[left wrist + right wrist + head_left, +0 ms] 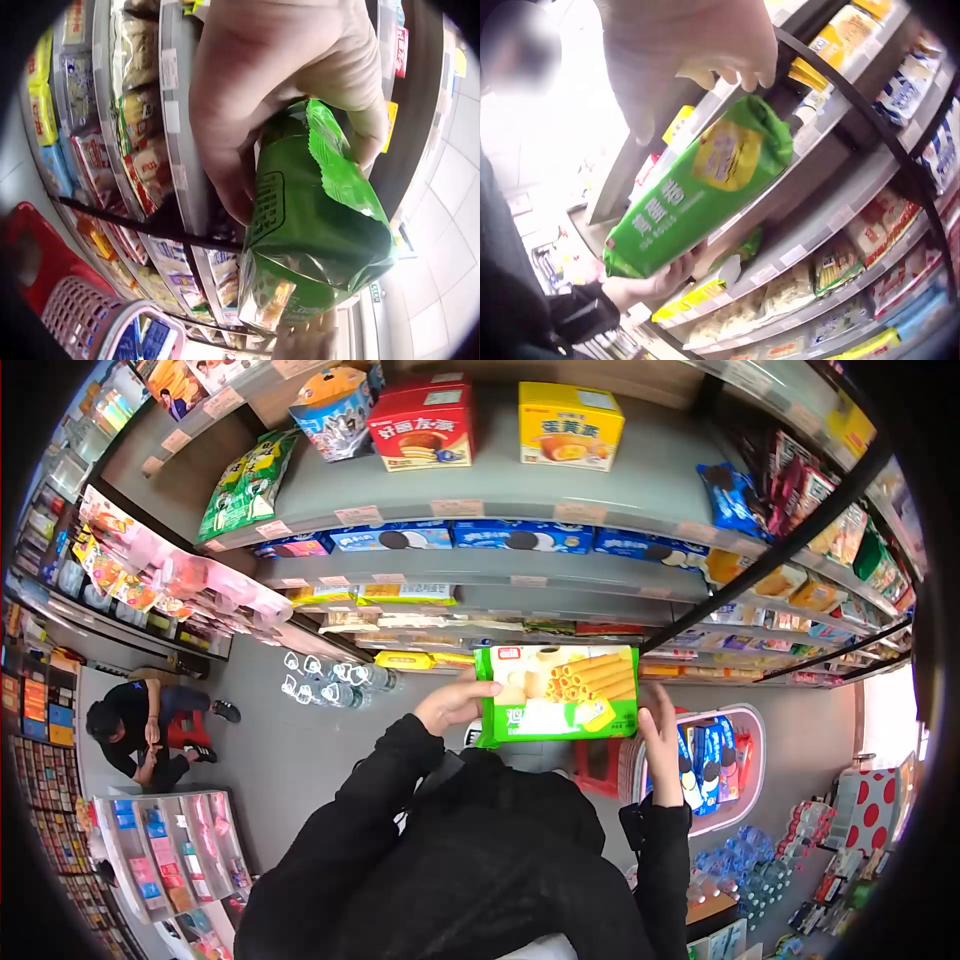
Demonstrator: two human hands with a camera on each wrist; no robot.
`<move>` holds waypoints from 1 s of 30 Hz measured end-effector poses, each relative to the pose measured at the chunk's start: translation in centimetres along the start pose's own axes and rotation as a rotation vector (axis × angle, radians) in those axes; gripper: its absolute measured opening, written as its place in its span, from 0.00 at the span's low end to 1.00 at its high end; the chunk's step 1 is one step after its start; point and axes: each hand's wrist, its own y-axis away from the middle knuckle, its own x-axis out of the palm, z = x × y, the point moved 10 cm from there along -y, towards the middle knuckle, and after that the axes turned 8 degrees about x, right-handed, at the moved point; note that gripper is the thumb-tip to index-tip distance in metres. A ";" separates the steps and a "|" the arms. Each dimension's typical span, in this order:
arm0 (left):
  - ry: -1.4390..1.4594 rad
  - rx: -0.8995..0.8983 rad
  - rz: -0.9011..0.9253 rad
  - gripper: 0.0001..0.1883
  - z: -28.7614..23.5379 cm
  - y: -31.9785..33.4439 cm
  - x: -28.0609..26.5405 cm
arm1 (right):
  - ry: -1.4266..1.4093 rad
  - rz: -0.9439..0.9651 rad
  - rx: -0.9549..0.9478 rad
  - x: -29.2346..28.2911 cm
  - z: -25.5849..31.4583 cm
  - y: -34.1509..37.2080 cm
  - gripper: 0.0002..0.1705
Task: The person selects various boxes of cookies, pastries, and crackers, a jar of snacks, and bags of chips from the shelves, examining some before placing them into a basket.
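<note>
A green packet of egg rolls (565, 695), with rolls pictured on its front, is held up before the chest in the head view. My left hand (450, 702) grips its left end, thumb on the front. In the left wrist view that hand (277, 67) curls round the sealed green end (315, 195). My right hand (660, 735) is beside the packet's right end, fingers extended. The right wrist view has the right hand (690, 52) just over the packet's far end (705, 184), its fingers not wrapped round it, while the left hand (667, 277) supports the other end.
Snack shelves (480, 485) stand ahead, with a red box (422, 425), a yellow box (570, 428) and blue cookie packs (522, 537). A pink basket (757, 745) of blue packs sits on a red stool (598, 770) at right. A seated person (150, 725) and water bottles (335, 685) are at left.
</note>
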 end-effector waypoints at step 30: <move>-0.533 -0.047 -0.217 0.31 -7.0 -6.1 -12.1 | -0.188 0.006 0.232 9.5 -6.5 -21.1 0.19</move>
